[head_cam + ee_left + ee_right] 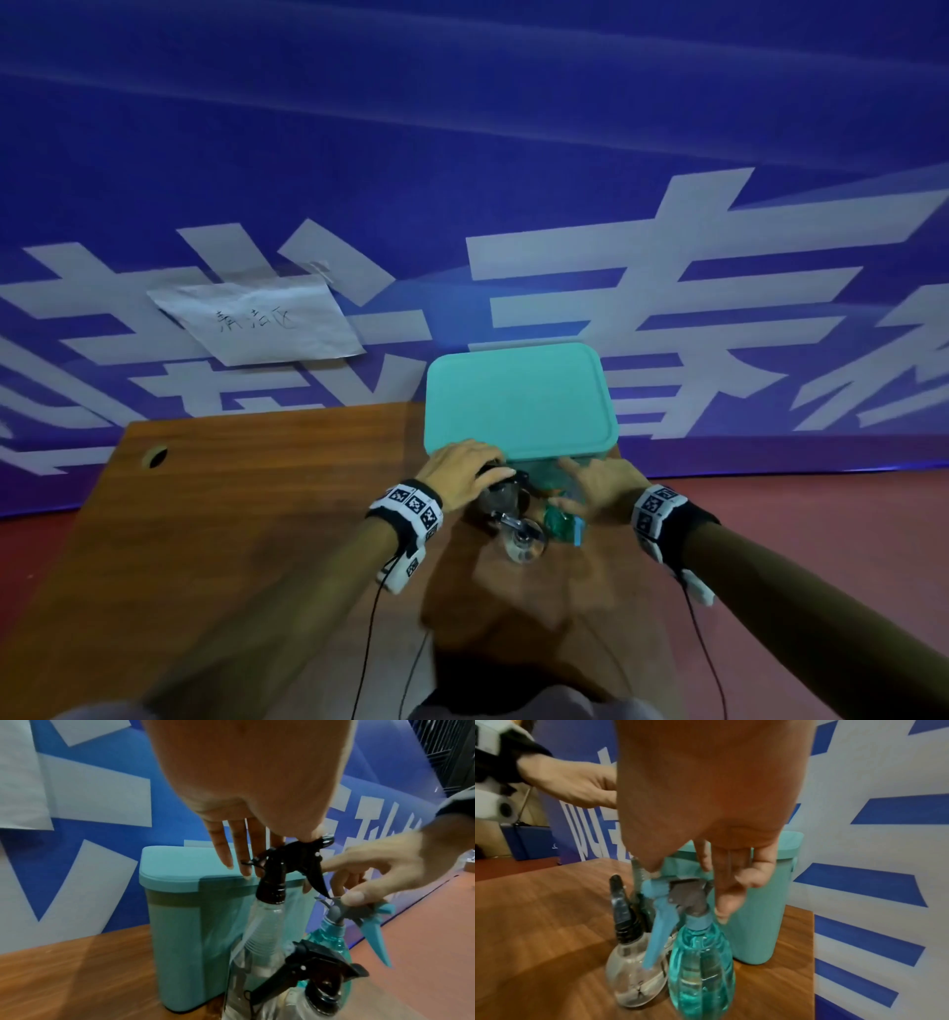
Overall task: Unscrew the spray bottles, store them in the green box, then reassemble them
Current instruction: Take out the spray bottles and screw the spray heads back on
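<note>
Three spray bottles stand on the wooden table just in front of the lidded green box. My left hand reaches down over the tall clear bottle. Its fingers are straight beside the black spray head, and the thumb touches the head's rear. My right hand pinches the grey and blue spray head of the teal bottle, thumb in front, fingers behind. A round clear bottle with a black trigger head stands nearest me, untouched.
The green box stands at the table's far right corner against a blue and white banner wall. A paper note is taped to the wall. A cable hole sits at the table's far left. Red floor lies to the right.
</note>
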`<state>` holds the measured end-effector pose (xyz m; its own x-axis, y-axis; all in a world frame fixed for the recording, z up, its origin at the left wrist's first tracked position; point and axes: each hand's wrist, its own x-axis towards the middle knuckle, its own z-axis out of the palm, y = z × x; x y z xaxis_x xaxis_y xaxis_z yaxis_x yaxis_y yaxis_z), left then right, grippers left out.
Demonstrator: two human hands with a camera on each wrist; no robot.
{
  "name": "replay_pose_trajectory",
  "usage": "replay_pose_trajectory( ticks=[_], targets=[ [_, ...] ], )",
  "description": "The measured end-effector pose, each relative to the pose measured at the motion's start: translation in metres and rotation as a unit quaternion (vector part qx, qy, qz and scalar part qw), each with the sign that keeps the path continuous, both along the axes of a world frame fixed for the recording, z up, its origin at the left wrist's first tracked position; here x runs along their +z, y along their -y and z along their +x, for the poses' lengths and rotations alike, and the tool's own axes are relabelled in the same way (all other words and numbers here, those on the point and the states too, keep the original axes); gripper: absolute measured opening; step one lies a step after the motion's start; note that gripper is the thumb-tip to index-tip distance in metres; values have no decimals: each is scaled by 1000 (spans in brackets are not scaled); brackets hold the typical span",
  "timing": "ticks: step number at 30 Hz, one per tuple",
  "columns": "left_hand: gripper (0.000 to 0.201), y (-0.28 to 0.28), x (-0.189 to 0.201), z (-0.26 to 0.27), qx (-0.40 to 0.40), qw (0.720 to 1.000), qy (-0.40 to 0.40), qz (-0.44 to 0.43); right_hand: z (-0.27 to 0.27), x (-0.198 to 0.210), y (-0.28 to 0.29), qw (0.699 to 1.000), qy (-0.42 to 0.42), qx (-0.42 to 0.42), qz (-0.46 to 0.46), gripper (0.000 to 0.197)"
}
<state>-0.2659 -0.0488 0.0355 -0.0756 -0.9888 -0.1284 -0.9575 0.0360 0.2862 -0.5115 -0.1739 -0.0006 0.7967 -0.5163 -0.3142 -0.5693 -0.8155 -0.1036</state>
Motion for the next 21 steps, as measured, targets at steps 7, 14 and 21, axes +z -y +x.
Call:
replay_pose_trajectory(
  ticks=[7, 14, 21],
  targets=[
    [18, -4, -2, -27, 35, 997, 69, 15, 8, -7, -42, 979, -17, -171, 114, 58],
    [9, -17, 19, -22, 98, 992, 80, 24, 14, 25, -56, 984, -40, -158, 71, 63],
    [15, -30, 74, 7, 128, 988, 82, 17, 50, 115, -73, 990, -106, 18, -97, 43]
  ],
)
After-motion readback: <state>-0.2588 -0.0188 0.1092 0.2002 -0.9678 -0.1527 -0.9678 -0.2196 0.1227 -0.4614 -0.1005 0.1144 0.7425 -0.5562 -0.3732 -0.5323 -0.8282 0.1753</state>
